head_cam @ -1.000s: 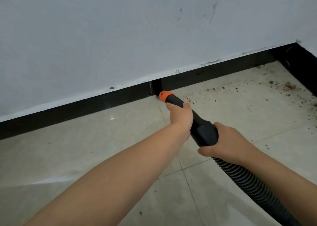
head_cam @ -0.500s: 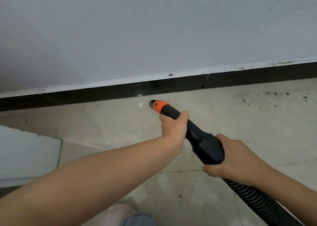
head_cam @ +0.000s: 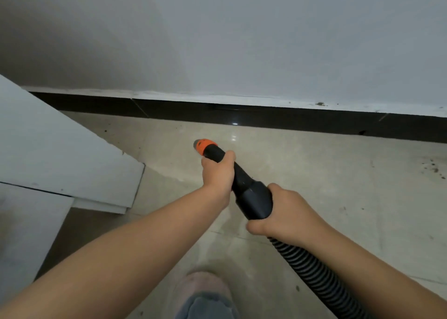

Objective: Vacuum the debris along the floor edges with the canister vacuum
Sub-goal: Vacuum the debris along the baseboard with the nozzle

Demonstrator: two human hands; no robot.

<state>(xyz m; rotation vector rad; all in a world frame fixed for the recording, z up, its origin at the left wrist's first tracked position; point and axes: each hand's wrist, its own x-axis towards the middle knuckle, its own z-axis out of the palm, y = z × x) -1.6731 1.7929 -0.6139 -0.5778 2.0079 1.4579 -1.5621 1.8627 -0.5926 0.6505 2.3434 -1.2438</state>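
Gripping the black vacuum nozzle [head_cam: 238,177] with both hands, I have my left hand [head_cam: 217,171] curled round its narrow neck just behind the orange tip [head_cam: 203,146] and my right hand [head_cam: 283,209] wrapped round the thick cuff where the ribbed hose [head_cam: 321,277] joins. The tip points toward 11 o'clock, near the black baseboard [head_cam: 266,117] but apart from it. Dark debris [head_cam: 433,168] speckles the floor [head_cam: 338,185] at 3 o'clock; a white panel [head_cam: 60,159] lies at 9 o'clock.

Single head-worn camera, wide angle. Looks forward and down over both forearms toward floor [head_cam: 314,173] and black baseboard [head_cam: 266,117] under wall [head_cam: 217,40]. Hands near, mid-frame; foot at bottom edge. No second view to share.
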